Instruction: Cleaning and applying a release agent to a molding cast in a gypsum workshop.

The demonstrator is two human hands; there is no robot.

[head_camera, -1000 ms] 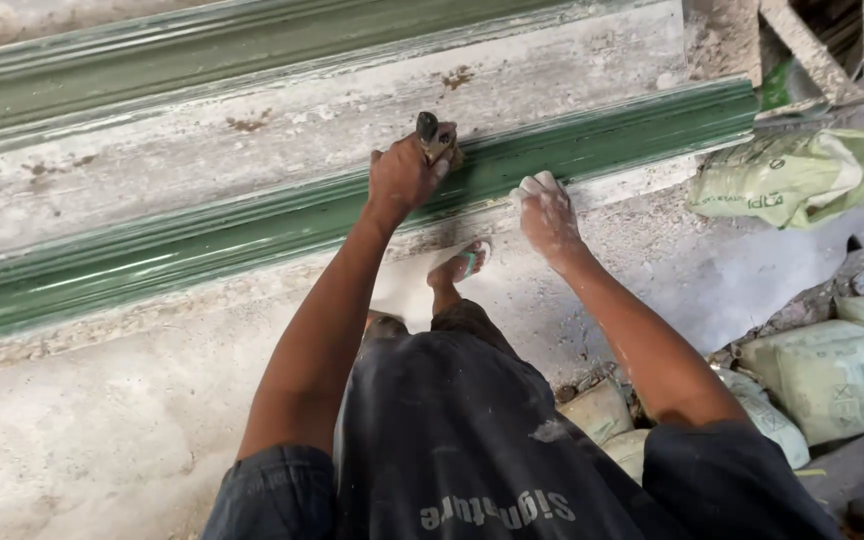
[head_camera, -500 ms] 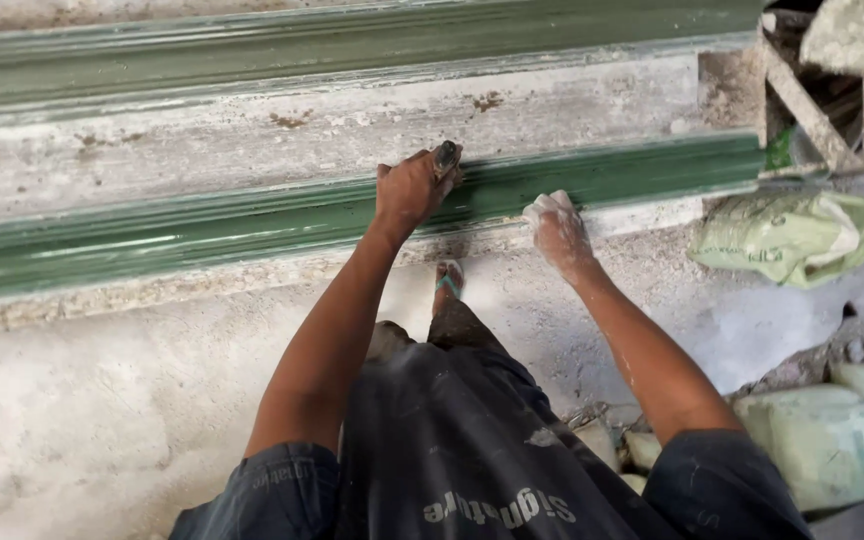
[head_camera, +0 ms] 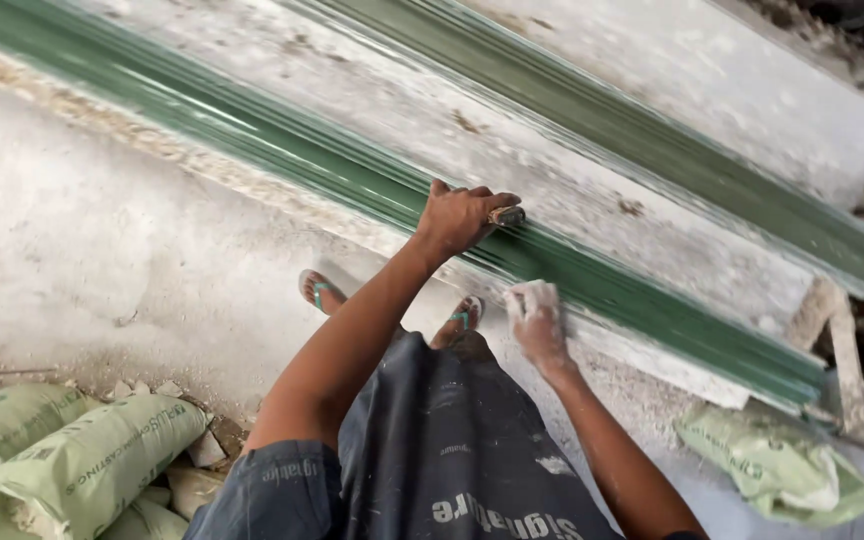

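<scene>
Left hand (head_camera: 462, 215) gripping tool (head_camera: 507, 214), green moulding (head_camera: 352, 180), sacks (head_camera: 82, 450)

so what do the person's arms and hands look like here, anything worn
Both arms are bare, with no gloves, watch or rings in view. The right hand is caked in pale white dust or plaster; the left hand looks cleaner. Short dark blue-grey sleeves end above the elbow.

Two green moulding strips: near one (head_camera: 282, 150) under hands, far one (head_camera: 652, 130) beyond it. Two hands on near strip: left hand (head_camera: 460, 215), right hand (head_camera: 535, 318). One small tool (head_camera: 508, 214) in left hand. Two feet in sandals: one (head_camera: 320, 291), other (head_camera: 460, 318). Green sacks: at least two lower left (head_camera: 102, 455), one lower right (head_camera: 772, 465).
</scene>
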